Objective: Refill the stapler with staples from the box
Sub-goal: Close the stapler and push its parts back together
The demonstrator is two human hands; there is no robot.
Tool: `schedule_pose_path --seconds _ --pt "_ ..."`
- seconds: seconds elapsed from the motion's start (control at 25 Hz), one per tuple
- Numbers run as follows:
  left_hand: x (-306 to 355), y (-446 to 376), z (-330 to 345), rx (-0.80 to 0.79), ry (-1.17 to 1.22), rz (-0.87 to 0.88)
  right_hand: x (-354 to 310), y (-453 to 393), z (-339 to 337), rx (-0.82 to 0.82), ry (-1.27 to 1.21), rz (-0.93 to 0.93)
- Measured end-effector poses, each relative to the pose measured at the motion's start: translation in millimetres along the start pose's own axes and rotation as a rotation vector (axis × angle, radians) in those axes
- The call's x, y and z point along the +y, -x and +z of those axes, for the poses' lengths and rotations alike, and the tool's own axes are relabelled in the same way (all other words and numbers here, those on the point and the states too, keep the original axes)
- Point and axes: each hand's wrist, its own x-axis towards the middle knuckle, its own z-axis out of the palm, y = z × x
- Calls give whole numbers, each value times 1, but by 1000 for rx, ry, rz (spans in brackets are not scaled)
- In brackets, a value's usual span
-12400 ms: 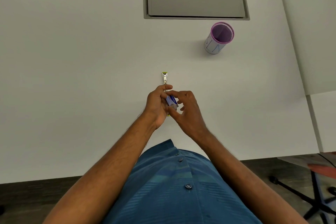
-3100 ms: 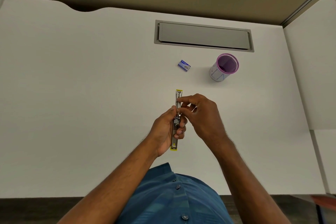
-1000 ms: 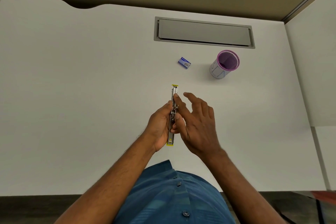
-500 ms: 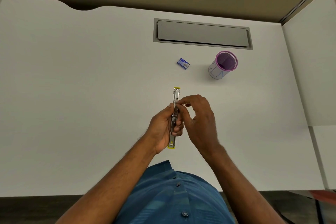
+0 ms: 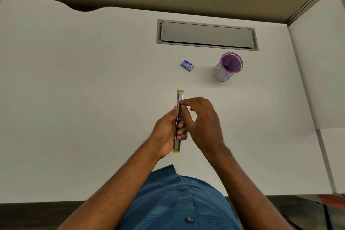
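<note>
Now left hand (image 5: pixel 168 130) gripping opened stapler (image 5: pixel 178 117), right hand (image 5: pixel 202 121) fingertips pinched at its channel.

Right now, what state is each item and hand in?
stapler: unfolded flat, held above the desk.
left hand: gripping the stapler.
right hand: fingertips pinched at the stapler's channel.
staple box: lying on the desk, apart from both hands.
pen cup: upright.
desk hatch: shut.

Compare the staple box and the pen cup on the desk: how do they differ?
The staple box is blue, small, flat and rectangular; the pen cup is round, taller and purple-rimmed. The staple box looks closed; the pen cup is open-topped. Both stand untouched on the white desk.
</note>
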Motion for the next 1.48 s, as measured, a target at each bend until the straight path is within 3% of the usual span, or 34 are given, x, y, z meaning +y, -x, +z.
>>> schedule_pose_path --seconds 0.16,0.32,0.44,0.8,0.96,1.16,1.36,1.48 --pt "9 0 -3 26 86 26 6 11 -1 -161 -44 -104" --pt "26 -1 -9 -23 316 56 17 25 -4 -376 -127 -95" --pt "29 2 -11 -83 335 46 15 26 -5 -474 -234 -64" --pt "2 17 -2 -333 10 24 -10 -16 -23 -362 -857 300" --pt "2 17 -2 -346 -72 59 -17 -14 -19 -318 -1014 392" --pt "16 9 -9 -216 -392 127 -26 -13 -20 -179 -958 491" --pt "13 -5 -6 -227 -536 173 -31 -24 -18 -16 -856 577" --pt "12 -24 -20 -56 -695 280 -29 -29 -23 11 -850 623"
